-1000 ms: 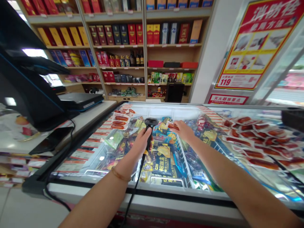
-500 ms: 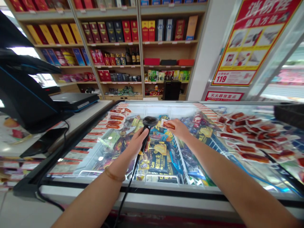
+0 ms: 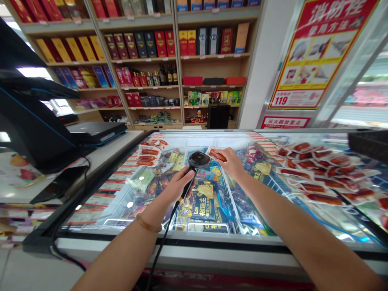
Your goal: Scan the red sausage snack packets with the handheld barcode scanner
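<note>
My left hand (image 3: 181,185) is wrapped round the handle of a black barcode scanner (image 3: 199,159), its cable trailing down toward me. Close to the scanner's head, on its right, my right hand (image 3: 230,163) pinches a packaged sausage (image 3: 217,155) in clear and white wrapping. Both hands are over the glass top of a chest freezer (image 3: 121,243). Several more packaged sausages (image 3: 148,152) lie on the glass at the far left. A larger spread of packaged sausages (image 3: 318,169) covers the glass to the right.
Under the glass, white wire baskets hold bagged frozen goods (image 3: 203,202). On the left counter are a black scale (image 3: 96,131) and a dark flat device (image 3: 59,184). A black basket (image 3: 368,146) sits at the far right. Shelves of boxes (image 3: 144,44) stand behind.
The scanner has shifted slightly right and tilted toward the sausage, narrowing the gap. My right hand has moved a little to the right, still holding the sausage.
</note>
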The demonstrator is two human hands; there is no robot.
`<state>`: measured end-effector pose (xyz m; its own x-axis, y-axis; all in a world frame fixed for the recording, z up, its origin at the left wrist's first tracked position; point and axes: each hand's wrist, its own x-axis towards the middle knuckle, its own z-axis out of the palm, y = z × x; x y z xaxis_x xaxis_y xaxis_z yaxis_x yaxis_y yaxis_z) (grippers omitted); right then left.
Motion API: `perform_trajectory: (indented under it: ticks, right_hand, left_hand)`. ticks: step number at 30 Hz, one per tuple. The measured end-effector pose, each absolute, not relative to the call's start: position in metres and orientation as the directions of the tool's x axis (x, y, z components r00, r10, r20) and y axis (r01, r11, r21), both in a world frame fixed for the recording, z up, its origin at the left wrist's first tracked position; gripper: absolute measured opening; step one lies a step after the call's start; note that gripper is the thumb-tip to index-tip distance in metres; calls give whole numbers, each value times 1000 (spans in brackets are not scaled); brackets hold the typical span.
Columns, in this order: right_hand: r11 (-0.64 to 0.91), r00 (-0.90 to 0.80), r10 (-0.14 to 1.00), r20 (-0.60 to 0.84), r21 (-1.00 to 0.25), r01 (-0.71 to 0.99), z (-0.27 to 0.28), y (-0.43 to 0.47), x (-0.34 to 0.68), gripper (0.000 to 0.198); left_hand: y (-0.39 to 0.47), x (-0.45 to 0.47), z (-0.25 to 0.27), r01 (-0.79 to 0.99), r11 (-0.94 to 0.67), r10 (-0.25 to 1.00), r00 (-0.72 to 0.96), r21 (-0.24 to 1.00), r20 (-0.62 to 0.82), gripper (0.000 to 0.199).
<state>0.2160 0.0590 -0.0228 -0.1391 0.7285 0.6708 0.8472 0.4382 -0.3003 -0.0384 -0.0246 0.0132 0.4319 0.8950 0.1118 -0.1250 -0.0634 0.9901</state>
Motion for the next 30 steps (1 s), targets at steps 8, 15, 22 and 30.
perform_trajectory:
  ticks: [8,15,22,30]
  right_hand:
    - [463,-168,716,678,-281,841,-23,60,216,36]
    - [484,-193,714,673,-276,830,-29,66,212,38]
    - [577,-321,753,574,-342,741,2,93,136,32]
    - [635,-409,739,535,-352,687,29,129,-35,26]
  left_hand:
    - [-25,-40,12,-120,-44,890,446,992,94,42]
    - [-22,-39,14,-122,-39,962,263,992,70,46]
    - [-21,-87,48,-183,-117,991,-93,976,101,43]
    - [-32,-195,48,-141,-205,904,-406,969,132,42]
